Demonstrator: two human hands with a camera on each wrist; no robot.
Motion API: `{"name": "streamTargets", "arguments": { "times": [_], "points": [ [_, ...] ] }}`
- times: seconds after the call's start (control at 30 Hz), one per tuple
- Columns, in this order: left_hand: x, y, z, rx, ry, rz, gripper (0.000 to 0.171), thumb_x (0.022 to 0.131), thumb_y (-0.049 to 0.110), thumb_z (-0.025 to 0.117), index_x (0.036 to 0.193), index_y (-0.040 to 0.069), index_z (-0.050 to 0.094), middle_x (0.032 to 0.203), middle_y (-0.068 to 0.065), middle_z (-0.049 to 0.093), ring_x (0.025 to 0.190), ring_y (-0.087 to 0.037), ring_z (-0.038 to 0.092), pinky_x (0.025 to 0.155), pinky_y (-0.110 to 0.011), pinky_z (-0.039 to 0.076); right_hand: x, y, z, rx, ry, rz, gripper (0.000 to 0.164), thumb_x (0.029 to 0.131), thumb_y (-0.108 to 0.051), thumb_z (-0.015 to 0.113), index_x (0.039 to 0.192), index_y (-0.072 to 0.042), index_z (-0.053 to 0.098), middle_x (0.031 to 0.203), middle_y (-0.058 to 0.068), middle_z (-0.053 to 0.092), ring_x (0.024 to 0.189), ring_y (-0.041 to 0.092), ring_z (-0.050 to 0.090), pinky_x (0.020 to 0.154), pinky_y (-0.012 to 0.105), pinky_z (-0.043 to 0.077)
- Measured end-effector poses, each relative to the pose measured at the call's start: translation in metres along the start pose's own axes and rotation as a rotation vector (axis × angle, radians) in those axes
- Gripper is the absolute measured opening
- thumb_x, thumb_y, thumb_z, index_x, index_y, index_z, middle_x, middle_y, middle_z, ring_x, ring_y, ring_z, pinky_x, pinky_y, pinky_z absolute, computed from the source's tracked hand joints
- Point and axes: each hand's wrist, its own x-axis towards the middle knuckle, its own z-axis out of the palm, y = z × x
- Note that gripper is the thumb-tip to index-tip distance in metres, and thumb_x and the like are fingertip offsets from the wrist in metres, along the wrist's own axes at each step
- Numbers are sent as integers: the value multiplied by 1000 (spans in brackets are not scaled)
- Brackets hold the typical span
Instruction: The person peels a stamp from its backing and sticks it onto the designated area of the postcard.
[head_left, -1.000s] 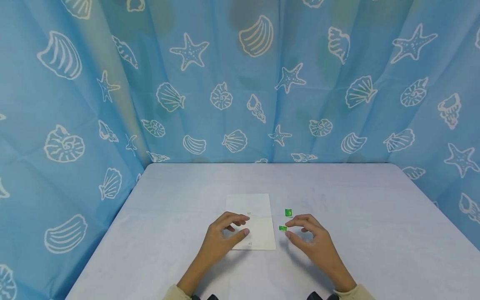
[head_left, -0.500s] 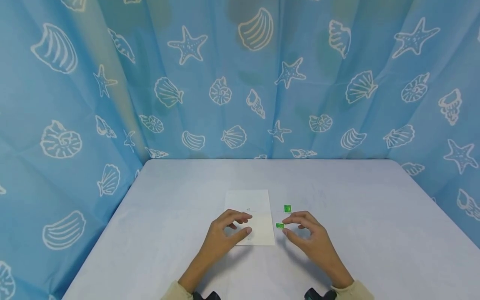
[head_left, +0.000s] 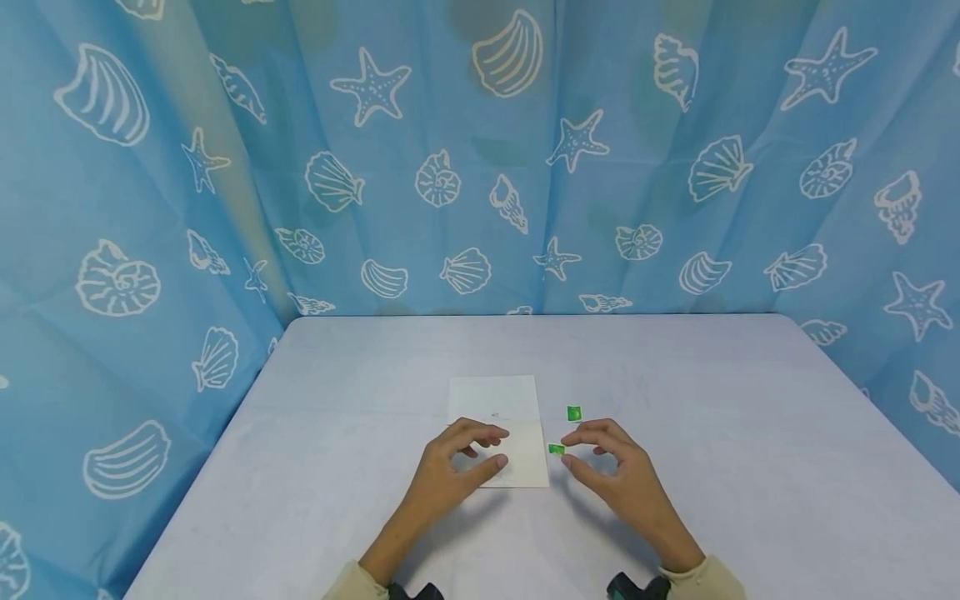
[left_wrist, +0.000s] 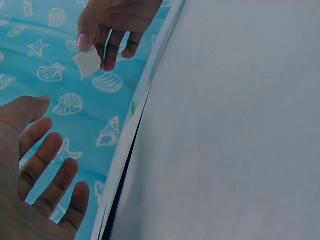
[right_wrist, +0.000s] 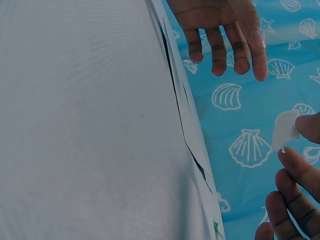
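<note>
A: What is listed, largest first?

B: Item one: a blue curtain (head_left: 150, 208), printed with shells and starfish, hung round three sides. Item two: a pale grey table (head_left: 750, 467). Item three: a white sheet of paper (head_left: 495, 400), laid flat near the middle of the table, with a crease across it.

A: And the hands?

B: Item four: the left hand (head_left: 450, 471), held over the near left corner of the sheet. Its fingers are loosely spread and nothing is gripped. Whether the sheet is touched cannot be told. Item five: the right hand (head_left: 622, 479), held just right of the sheet, with thumb and forefinger drawn together.

A: On what?

B: Item six: a green sticker (head_left: 557, 449), pinched at the fingertips, just off the sheet's right edge and between the two hands. Its pale back is shown to the right wrist camera (right_wrist: 285, 127). Item seven: a second green sticker (head_left: 574, 413), lying flat on the table beside the sheet, just beyond the right hand and untouched.

A: Which step is judged to be in hand?

B: The pinched sticker is judged to be carried toward the sheet, not yet set down. A steady sheet and a light, flat press would be called for.
</note>
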Motion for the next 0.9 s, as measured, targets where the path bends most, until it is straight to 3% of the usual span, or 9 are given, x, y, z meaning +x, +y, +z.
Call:
{"name": "streamTargets", "arguments": {
  "times": [0.27, 0.63, 0.9],
  "points": [
    [1, -24, 5, 31, -11, 14, 29, 91, 24, 77, 119, 24, 71, 114, 11, 65, 105, -17, 62, 84, -43, 54, 0, 0, 1, 12, -4, -3, 23, 85, -18, 82, 106, -15, 75, 115, -9, 60, 115, 13, 53, 88, 46, 48],
    [0, -25, 7, 48, -25, 49, 29, 92, 24, 75, 121, 25, 70, 114, 12, 64, 104, -15, 62, 83, -39, 55, -1, 0, 4, 40, -17, -12, 21, 85, -20, 82, 105, -18, 75, 116, -10, 60, 115, 12, 53, 88, 46, 48],
    [1, -18, 11, 27, -29, 7, 29, 90, 16, 77, 119, 18, 72, 113, 5, 65, 104, -25, 63, 84, -47, 54, -2, -1, 4, 42, -28, -26, 21, 87, -20, 81, 106, -16, 75, 115, -12, 60, 114, 11, 53, 88, 44, 48]
  ]
}}
